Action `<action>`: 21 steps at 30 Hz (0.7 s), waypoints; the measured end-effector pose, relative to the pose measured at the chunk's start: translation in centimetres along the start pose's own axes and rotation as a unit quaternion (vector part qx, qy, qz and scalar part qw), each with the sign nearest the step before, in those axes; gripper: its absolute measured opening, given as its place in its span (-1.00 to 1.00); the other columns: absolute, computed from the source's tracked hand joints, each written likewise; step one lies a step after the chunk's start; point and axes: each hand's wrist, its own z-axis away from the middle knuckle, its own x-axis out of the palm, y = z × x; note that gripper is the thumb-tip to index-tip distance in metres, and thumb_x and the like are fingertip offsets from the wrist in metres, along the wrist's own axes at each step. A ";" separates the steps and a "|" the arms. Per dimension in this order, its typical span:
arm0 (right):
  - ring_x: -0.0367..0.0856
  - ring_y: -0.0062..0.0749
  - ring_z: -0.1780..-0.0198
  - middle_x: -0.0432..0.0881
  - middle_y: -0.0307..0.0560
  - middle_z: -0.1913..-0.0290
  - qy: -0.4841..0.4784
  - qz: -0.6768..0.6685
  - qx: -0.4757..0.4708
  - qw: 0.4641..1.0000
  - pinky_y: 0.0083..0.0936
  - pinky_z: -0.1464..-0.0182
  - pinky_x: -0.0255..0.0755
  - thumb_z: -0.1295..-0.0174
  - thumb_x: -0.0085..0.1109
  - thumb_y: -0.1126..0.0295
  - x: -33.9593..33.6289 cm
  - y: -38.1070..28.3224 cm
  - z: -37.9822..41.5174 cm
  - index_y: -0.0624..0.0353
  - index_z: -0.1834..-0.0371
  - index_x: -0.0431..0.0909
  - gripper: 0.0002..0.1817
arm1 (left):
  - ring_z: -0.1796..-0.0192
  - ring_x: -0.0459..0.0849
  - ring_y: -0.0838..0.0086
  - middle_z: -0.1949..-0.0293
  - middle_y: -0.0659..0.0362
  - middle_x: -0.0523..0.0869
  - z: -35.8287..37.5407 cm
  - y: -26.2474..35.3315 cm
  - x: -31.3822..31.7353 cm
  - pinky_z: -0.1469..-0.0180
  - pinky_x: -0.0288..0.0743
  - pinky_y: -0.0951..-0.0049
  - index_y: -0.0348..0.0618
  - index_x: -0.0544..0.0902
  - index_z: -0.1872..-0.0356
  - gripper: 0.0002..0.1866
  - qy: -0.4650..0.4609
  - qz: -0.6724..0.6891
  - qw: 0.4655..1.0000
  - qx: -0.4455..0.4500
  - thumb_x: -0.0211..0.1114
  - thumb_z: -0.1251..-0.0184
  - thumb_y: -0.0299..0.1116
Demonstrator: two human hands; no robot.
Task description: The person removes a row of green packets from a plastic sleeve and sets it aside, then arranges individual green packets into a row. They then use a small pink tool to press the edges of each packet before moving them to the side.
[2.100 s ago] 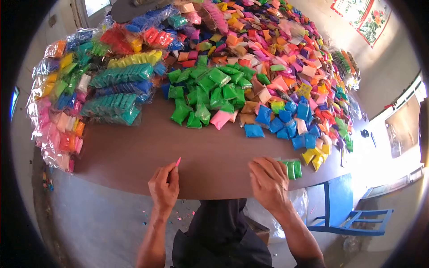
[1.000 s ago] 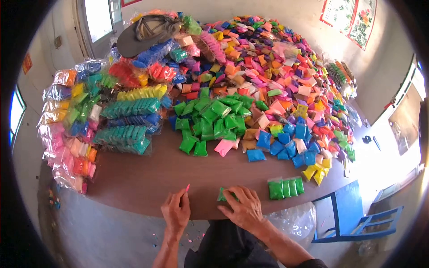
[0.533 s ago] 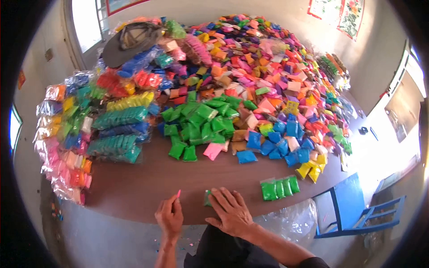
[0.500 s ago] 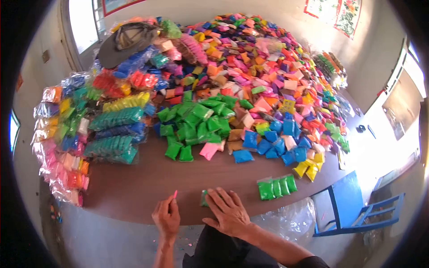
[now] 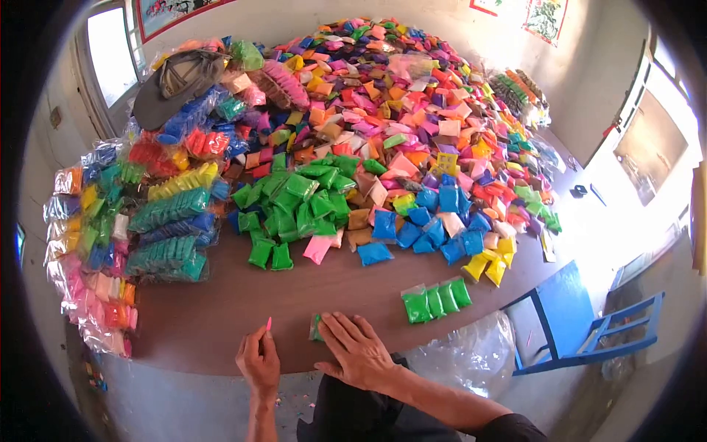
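Note:
Near the table's front edge, my left hand (image 5: 259, 361) pinches a small pink piece (image 5: 269, 323) that sticks up from its fingertips. To its right, my right hand (image 5: 356, 352) lies flat, fingers spread, over a green packet (image 5: 316, 327) on the table, and most of that packet is hidden under it. Further right, a short row of overlapping green packets (image 5: 436, 300) rests on the table. Beyond my hands sits a heap of loose green packets (image 5: 291, 202).
Blue packets (image 5: 423, 232) and yellow packets (image 5: 492, 263) edge a large multicoloured pile (image 5: 398, 96). Bagged rows (image 5: 169, 258) and a dark cap (image 5: 177, 85) are at left. A blue chair (image 5: 571, 313) and clear plastic bag (image 5: 471, 353) stand beyond the brown table's (image 5: 221, 309) right front edge.
The view has shifted, so the table and both hands appear further left. Relative to the table, my hands have barely moved; the pink piece and covered green packet are as before.

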 end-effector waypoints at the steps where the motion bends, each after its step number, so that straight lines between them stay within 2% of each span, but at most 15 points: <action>1: 0.37 0.05 -0.67 0.41 0.13 -0.68 0.000 -0.001 0.000 1.000 0.12 -0.64 0.25 -0.52 0.28 -0.20 0.1 0.1 0.0 0.28 -0.61 0.46 -0.14 | 0.30 0.73 0.39 0.27 0.06 0.82 0.1 -0.1 0.0 0.27 0.56 0.33 -0.28 0.84 0.00 -0.88 -0.008 0.001 1.000 -0.015 0.39 -0.61 -0.52; 5: 0.36 0.07 -0.68 0.40 0.14 -0.69 0.005 0.000 0.005 1.000 0.15 -0.64 0.24 -0.52 0.28 -0.20 0.2 0.0 0.0 0.26 -0.63 0.45 -0.14 | 0.30 0.73 0.37 0.28 0.05 0.82 0.1 -0.1 0.3 0.27 0.55 0.32 -0.28 0.83 -0.01 -0.88 0.000 -0.004 1.000 -0.012 0.39 -0.62 -0.49; 8: 0.34 0.09 -0.68 0.40 0.14 -0.68 0.021 0.000 0.018 1.000 0.18 -0.64 0.23 -0.53 0.28 -0.19 0.0 -0.1 -0.2 0.24 -0.62 0.45 -0.16 | 0.28 0.78 0.16 0.27 0.00 0.82 -0.4 1.0 -0.1 0.25 0.61 0.20 -0.25 0.84 0.02 -0.88 -0.012 0.012 1.000 -0.023 0.40 -0.54 -0.59; 11: 0.33 0.11 -0.69 0.40 0.15 -0.68 0.050 -0.011 0.038 0.998 0.22 -0.63 0.22 -0.53 0.29 -0.16 -0.7 -0.8 -0.5 0.21 -0.63 0.44 -0.18 | 0.29 0.77 0.16 0.27 0.00 0.81 0.1 -0.1 0.7 0.25 0.60 0.19 -0.25 0.83 0.01 -0.88 0.030 -0.008 0.999 0.025 0.40 -0.55 -0.57; 12: 0.33 0.12 -0.70 0.40 0.15 -0.68 0.060 -0.015 0.044 0.997 0.24 -0.63 0.22 -0.53 0.30 -0.15 -1.3 -1.1 -0.7 0.20 -0.64 0.43 -0.19 | 0.29 0.77 0.15 0.27 -0.01 0.82 0.2 -0.3 0.6 0.25 0.61 0.18 -0.25 0.82 0.01 -0.88 0.022 -0.006 1.000 0.012 0.39 -0.55 -0.56; 14: 0.36 0.15 -0.68 0.46 0.14 -0.65 0.070 -0.077 0.019 0.994 0.26 -0.64 0.20 -0.56 0.30 -0.06 -2.6 -1.6 -1.3 0.20 -0.61 0.46 -0.27 | 0.29 0.77 0.12 0.26 -0.02 0.82 0.2 -0.6 0.5 0.25 0.61 0.17 -0.24 0.82 0.00 -0.87 0.007 -0.003 1.000 -0.011 0.39 -0.56 -0.54; 15: 0.37 0.17 -0.67 0.49 0.14 -0.63 0.075 -0.106 0.008 0.991 0.27 -0.64 0.18 -0.57 0.30 -0.01 -3.5 -2.0 -1.8 0.20 -0.60 0.48 -0.30 | 0.29 0.77 0.11 0.26 -0.02 0.81 0.1 -0.8 0.3 0.25 0.62 0.17 -0.24 0.82 -0.01 -0.87 0.008 -0.012 1.000 0.009 0.38 -0.58 -0.51; 16: 0.46 0.14 -0.61 0.56 0.14 -0.57 0.049 -0.270 -0.015 0.961 0.19 -0.62 0.26 -0.61 0.25 0.07 -5.4 -3.0 -2.6 0.22 -0.55 0.52 -0.40 | 0.29 0.78 0.11 0.27 -0.03 0.81 0.1 -1.0 0.3 0.24 0.63 0.18 -0.24 0.81 -0.02 -0.87 0.007 -0.018 0.999 0.027 0.38 -0.60 -0.49; 17: 0.55 0.11 -0.56 0.63 0.13 -0.51 0.023 -0.426 -0.034 0.904 0.12 -0.59 0.33 -0.65 0.21 0.16 -7.5 -4.5 -3.3 0.24 -0.50 0.57 -0.49 | 0.29 0.78 0.10 0.27 -0.04 0.81 0.4 -1.5 0.6 0.24 0.64 0.18 -0.24 0.81 -0.03 -0.87 0.004 -0.022 0.999 0.044 0.38 -0.62 -0.46; 18: 0.64 0.05 -0.45 0.69 0.15 -0.42 0.015 -0.510 -0.080 0.856 -0.04 -0.52 0.43 -0.68 0.18 0.22 -9.1 -6.1 -3.8 0.25 -0.42 0.61 -0.58 | 0.28 0.80 0.12 0.26 -0.04 0.82 2.0 -4.6 2.4 0.21 0.66 0.19 -0.25 0.81 -0.04 -0.85 0.064 0.058 0.996 0.024 0.37 -0.66 -0.41; 19: 0.74 -0.02 -0.35 0.76 0.16 -0.32 0.009 -0.585 -0.122 0.802 -0.21 -0.44 0.54 -0.70 0.15 0.28 -10.6 -7.9 -4.2 0.26 -0.33 0.66 -0.66 | 0.26 0.82 0.15 0.25 -0.04 0.84 2.2 -5.7 3.0 0.17 0.69 0.20 -0.26 0.81 -0.06 -0.82 0.056 0.040 0.998 0.004 0.36 -0.69 -0.38; 20: 0.75 -0.15 -0.24 0.78 0.09 -0.20 0.038 -0.657 -0.183 0.730 -0.18 -0.36 0.56 -0.75 0.11 0.24 -11.9 -10.5 -4.8 0.26 -0.25 0.66 -0.68 | 0.23 0.83 0.19 0.23 -0.04 0.85 2.5 -6.7 3.6 0.14 0.71 0.21 -0.26 0.81 -0.09 -0.80 0.048 0.022 0.998 -0.016 0.36 -0.71 -0.35; 21: 0.70 -0.33 -0.07 0.75 -0.04 -0.01 -0.018 -0.699 -0.221 0.680 -0.25 -0.22 0.57 -0.79 0.03 0.21 -12.7 -13.2 -6.0 0.27 -0.16 0.66 -0.66 | 0.20 0.85 0.24 0.19 -0.03 0.87 1.4 -5.0 1.1 0.09 0.73 0.22 -0.26 0.81 -0.13 -0.78 -0.030 -0.098 0.994 -0.026 0.34 -0.74 -0.34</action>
